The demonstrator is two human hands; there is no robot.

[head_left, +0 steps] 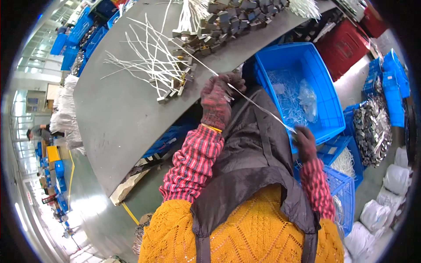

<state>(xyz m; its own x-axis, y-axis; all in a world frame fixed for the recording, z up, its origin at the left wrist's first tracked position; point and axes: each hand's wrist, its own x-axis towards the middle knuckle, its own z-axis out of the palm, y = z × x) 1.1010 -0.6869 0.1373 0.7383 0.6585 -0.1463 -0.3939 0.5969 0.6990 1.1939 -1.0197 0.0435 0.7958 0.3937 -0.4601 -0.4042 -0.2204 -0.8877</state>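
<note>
Between my hands a thin white wire (pixel 263 108) is pulled straight above the dark apron on my lap. Its other part runs up and left from my left hand over the table edge. My left hand (pixel 216 100), in a dark red glove, is closed around the wire beside the grey table (pixel 118 122). Farther right, my right hand (pixel 304 142) pinches the wire near its lower end, by the blue crate's near corner. A loose bunch of white wires with small metal-ended blocks (pixel 153 65) lies on the table ahead of my left hand. Whatever else sits under the left fingers is hidden.
Small dark blocks (pixel 237 19) are heaped at the table's far side. A blue crate (pixel 326 87) with clear plastic scraps stands right of my lap. Beyond it are a red bin (pixel 342 48), a pile of metal parts (pixel 372 127) and white sacks (pixel 375 215).
</note>
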